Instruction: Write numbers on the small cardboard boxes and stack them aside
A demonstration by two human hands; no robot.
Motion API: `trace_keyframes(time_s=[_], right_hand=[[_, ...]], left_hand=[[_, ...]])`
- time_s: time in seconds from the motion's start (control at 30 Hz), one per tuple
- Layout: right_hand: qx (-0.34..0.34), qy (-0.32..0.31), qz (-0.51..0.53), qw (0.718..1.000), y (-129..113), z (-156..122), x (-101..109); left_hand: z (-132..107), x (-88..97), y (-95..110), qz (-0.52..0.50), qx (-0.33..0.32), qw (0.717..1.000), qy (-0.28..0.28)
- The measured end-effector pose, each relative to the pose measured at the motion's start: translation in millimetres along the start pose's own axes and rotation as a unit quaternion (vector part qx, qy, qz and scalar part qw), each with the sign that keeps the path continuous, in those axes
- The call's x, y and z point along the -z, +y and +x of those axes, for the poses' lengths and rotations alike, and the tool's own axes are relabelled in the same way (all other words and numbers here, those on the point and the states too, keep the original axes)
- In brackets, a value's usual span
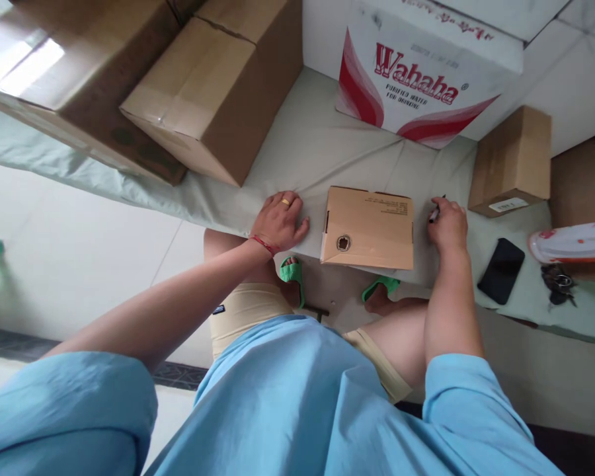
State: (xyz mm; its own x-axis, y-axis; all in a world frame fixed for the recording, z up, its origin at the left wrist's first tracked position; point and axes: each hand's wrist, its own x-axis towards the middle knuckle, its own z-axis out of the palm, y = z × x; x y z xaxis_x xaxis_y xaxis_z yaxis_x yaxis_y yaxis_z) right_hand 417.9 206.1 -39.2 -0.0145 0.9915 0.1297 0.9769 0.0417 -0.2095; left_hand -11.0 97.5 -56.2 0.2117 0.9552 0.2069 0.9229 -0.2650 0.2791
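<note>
A small flat cardboard box [368, 227] with a round hole in its near side lies at the table's front edge between my hands. My left hand [279, 221], with a gold ring and a red wrist thread, rests palm down on the pale cloth left of the box, fingers spread, holding nothing. To the right of the box, my right hand [448, 223] is closed around a thin pen-like tool [435, 212] whose tip points toward the box's right end.
Two big brown cartons [213, 92] sit at the back left. A white and red Wahaha water carton [421, 73] stands behind. On the right are a small brown box [513, 162], a black phone [500, 270], keys [558, 284] and a white-red object [575, 241].
</note>
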Motion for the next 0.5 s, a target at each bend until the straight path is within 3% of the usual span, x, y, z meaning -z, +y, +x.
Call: trace_keyframes(time_s=[0.13, 0.23, 0.3, 0.4, 0.5], right_hand=[[-0.042, 0.057, 0.053, 0.996, 24, -35, 10], [-0.137, 0.143, 0.021, 0.98, 57, -85, 26], [-0.227, 0.19, -0.017, 0.955, 81, -121, 35], [-0.365, 0.177, -0.046, 0.913, 107, -159, 45], [-0.424, 0.118, -0.042, 0.897, 115, -168, 49]], left_hand=[[0, 0.3, 0, 0.0, -0.003, 1.0, -0.002], [0, 0.7, 0, 0.006, -0.01, 1.0, -0.002], [1, 0.5, 0, 0.009, -0.011, 1.0, -0.001], [1, -0.6, -1, 0.011, -0.012, 1.0, 0.003], [0, -1.7, -1, 0.016, -0.016, 1.0, 0.006]])
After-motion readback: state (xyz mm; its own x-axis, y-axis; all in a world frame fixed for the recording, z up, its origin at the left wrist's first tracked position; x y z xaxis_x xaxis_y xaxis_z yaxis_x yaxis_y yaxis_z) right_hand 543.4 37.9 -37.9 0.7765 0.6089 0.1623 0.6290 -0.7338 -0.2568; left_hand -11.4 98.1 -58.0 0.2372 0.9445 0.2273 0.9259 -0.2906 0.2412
